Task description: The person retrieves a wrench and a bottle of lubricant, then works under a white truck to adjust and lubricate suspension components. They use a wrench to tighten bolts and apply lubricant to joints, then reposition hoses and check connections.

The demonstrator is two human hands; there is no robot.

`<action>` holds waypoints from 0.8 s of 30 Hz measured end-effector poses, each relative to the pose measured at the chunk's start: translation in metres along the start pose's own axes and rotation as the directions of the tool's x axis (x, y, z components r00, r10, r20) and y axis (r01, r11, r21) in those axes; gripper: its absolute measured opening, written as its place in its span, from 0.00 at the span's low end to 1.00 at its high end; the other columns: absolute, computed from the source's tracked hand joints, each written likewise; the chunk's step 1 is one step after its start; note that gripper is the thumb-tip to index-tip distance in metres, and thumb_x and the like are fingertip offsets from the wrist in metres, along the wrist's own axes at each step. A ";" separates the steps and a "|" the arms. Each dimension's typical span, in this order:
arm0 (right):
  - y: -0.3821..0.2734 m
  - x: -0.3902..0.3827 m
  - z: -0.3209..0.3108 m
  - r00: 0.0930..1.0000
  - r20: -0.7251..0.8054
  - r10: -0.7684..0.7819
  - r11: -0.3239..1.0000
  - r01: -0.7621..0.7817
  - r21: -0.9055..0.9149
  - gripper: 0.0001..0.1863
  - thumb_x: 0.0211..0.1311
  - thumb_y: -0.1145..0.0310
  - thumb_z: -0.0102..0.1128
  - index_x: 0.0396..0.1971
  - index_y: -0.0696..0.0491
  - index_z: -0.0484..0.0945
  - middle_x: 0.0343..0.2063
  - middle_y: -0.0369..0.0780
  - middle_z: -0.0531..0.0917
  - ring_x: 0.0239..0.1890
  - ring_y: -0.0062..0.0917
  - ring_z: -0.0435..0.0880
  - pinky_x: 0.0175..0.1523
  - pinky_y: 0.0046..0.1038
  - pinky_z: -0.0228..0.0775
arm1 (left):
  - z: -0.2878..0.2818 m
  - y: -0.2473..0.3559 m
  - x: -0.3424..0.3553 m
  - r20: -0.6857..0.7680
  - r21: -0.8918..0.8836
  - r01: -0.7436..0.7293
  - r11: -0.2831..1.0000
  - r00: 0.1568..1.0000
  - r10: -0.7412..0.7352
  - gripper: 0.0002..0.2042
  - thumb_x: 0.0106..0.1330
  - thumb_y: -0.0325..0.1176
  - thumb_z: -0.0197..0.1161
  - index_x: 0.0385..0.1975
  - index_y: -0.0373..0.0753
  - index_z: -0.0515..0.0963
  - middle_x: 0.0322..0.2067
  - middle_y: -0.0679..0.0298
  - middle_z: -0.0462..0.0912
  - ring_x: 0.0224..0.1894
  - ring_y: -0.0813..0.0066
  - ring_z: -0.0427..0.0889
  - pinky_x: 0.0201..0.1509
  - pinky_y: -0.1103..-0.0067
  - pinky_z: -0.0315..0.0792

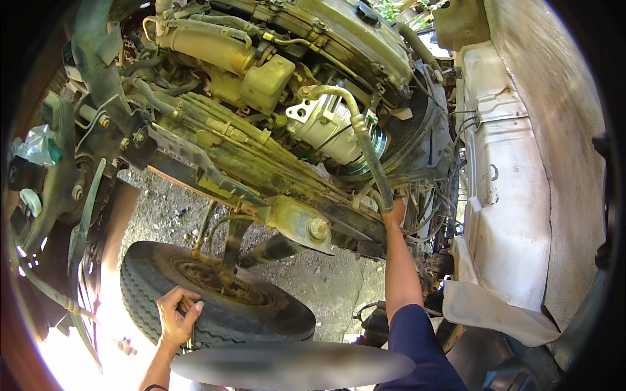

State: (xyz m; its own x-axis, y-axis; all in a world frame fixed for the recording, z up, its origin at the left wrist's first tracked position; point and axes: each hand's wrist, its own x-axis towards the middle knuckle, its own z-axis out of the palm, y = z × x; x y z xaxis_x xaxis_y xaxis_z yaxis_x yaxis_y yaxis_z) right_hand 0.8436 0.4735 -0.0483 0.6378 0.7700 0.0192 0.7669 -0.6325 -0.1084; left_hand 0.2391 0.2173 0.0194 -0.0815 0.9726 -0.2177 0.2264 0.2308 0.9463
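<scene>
My right hand [395, 212] is at the lower end of a thick grey-green hose [369, 148], closed around it as far as I can see; part of the fingers is hidden behind the hose. That hose curves down from a silvery compressor [326, 130] with a pulley, mounted on the engine. My left hand [176, 317] hangs in front of a tyre [145, 293] at the lower left. Its fingers are loosely curled toward the thumb, and nothing shows between them.
A greasy frame rail [261, 171] with metal pipes runs diagonally across the middle. Above it sits the dusty engine [313, 29]. A pale metal body panel [505, 195] lines the right side. Gravelly ground [156, 215] shows below, and thin wires [430, 225] hang near my right wrist.
</scene>
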 end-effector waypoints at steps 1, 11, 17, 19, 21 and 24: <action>0.002 0.001 0.001 1.000 -0.002 -0.009 1.000 0.009 -0.026 0.28 0.52 0.49 0.74 0.38 0.61 0.83 0.39 0.55 0.87 0.43 0.51 0.86 0.47 0.47 0.77 | 0.000 0.000 0.000 0.001 0.002 -0.001 1.000 1.000 0.001 0.09 0.55 0.30 0.70 0.30 0.30 0.81 0.21 0.65 0.76 0.22 0.80 0.71 0.28 0.81 0.63; 0.000 -0.002 0.000 0.998 -0.045 -0.052 0.997 0.054 0.058 0.32 0.45 0.47 0.77 0.37 0.63 0.84 0.38 0.57 0.86 0.43 0.53 0.86 0.47 0.47 0.77 | 0.001 -0.001 0.001 0.001 0.022 -0.001 1.000 1.000 0.001 0.09 0.54 0.30 0.69 0.29 0.30 0.81 0.21 0.65 0.75 0.22 0.80 0.70 0.28 0.81 0.62; -0.005 -0.001 -0.002 0.997 -0.069 0.016 0.999 -0.012 0.047 0.30 0.45 0.49 0.76 0.34 0.64 0.85 0.38 0.57 0.86 0.44 0.53 0.86 0.49 0.46 0.77 | 0.003 -0.001 0.002 0.003 0.015 0.005 1.000 1.000 -0.005 0.11 0.55 0.32 0.68 0.29 0.29 0.80 0.20 0.64 0.74 0.22 0.80 0.69 0.27 0.81 0.61; -0.006 -0.002 -0.003 1.000 -0.026 0.012 0.999 -0.011 0.037 0.30 0.46 0.50 0.76 0.37 0.63 0.84 0.39 0.57 0.86 0.45 0.53 0.86 0.50 0.46 0.77 | 0.004 -0.002 0.001 0.002 0.000 0.002 1.000 1.000 -0.002 0.11 0.56 0.32 0.68 0.29 0.29 0.79 0.20 0.64 0.73 0.22 0.81 0.68 0.28 0.81 0.60; -0.006 -0.003 -0.004 1.000 -0.025 0.002 0.997 -0.001 0.072 0.28 0.47 0.51 0.75 0.37 0.63 0.84 0.39 0.57 0.86 0.45 0.53 0.86 0.50 0.46 0.77 | 0.004 -0.002 0.001 -0.004 0.015 0.009 1.000 1.000 -0.009 0.11 0.56 0.32 0.68 0.29 0.28 0.79 0.21 0.64 0.73 0.22 0.80 0.68 0.28 0.81 0.60; -0.007 -0.003 -0.007 1.000 -0.018 0.011 0.998 -0.009 0.063 0.27 0.48 0.52 0.75 0.36 0.63 0.85 0.39 0.57 0.86 0.45 0.52 0.86 0.50 0.46 0.77 | 0.004 -0.003 0.001 0.008 0.008 0.012 1.000 1.000 -0.012 0.12 0.57 0.33 0.68 0.29 0.28 0.79 0.21 0.65 0.73 0.23 0.80 0.67 0.29 0.81 0.60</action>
State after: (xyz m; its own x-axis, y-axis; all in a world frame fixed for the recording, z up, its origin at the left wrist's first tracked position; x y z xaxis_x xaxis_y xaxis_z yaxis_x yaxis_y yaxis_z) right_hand 0.8373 0.4751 -0.0408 0.6470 0.7616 0.0363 0.7549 -0.6332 -0.1706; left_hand 0.2427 0.2180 0.0155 -0.0768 0.9700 -0.2307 0.2332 0.2425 0.9417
